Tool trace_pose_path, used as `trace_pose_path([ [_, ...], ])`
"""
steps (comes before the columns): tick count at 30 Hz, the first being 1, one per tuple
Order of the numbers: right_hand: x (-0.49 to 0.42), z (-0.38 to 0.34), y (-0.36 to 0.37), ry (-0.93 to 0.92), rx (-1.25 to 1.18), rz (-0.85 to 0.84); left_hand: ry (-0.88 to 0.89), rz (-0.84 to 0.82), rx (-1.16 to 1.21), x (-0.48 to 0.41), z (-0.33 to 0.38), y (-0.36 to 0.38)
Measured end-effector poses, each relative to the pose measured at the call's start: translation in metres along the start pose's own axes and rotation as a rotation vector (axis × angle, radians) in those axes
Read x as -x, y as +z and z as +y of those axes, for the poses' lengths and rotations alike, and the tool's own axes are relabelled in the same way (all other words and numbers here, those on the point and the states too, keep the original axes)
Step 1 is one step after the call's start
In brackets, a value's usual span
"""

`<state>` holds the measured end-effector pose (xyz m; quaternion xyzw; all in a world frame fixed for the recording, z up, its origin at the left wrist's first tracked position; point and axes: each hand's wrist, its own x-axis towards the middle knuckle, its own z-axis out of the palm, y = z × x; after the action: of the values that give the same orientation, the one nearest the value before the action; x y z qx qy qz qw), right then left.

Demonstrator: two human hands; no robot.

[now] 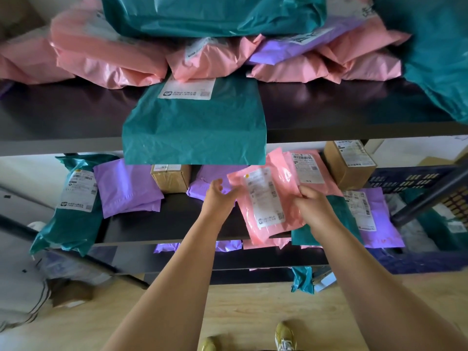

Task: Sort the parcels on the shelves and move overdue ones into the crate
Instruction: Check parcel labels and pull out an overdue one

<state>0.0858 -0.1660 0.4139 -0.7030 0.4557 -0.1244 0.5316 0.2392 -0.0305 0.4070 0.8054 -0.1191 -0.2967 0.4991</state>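
1. My right hand (314, 209) grips the right edge of the pink parcel (266, 206), fingers curled onto it, thumb hidden behind.
2. My left hand (219, 196) sits at the parcel's left edge with its fingers relaxed and spread. I cannot tell whether they touch the wrap.
3. The parcel is held above the middle shelf (177, 224), tilted, with its label (264, 198) facing the camera. I judge this is so the date can be read before I decide whether it is overdue.
4. Its lower corner hangs past the shelf's front edge, so my right hand carries it rather than the shelf.
5. The crate (405, 179), dark blue with lattice walls, stands to the right of the shelves, near the held parcel. It holds a teal parcel (440, 224) and something pale in wrap beside it, with more hidden behind the frame.
6. The middle shelf also carries a purple parcel (129, 188), two boxes (171, 178) and more pink and teal bags under my right arm.
7. The top shelf (76, 115) holds a loose heap, and one teal bag (195, 130) droops over its front edge.
8. If the label reads overdue, a short swing to the right should reach the crate.
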Motion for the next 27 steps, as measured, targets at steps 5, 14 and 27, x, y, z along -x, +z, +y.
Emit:
trace_pose_path([
  [5,-0.001,0.004,0.001,0.164,-0.292,-0.056,-0.195,-0.288,0.181,0.007,-0.016,0.004],
  [14,-0.006,0.013,0.002,0.208,-0.343,-0.084,-0.194,-0.366,0.239,0.009,-0.018,0.005],
  [27,-0.007,0.035,-0.022,0.281,-0.327,-0.149,-0.216,-0.244,0.248,-0.004,-0.013,0.046],
])
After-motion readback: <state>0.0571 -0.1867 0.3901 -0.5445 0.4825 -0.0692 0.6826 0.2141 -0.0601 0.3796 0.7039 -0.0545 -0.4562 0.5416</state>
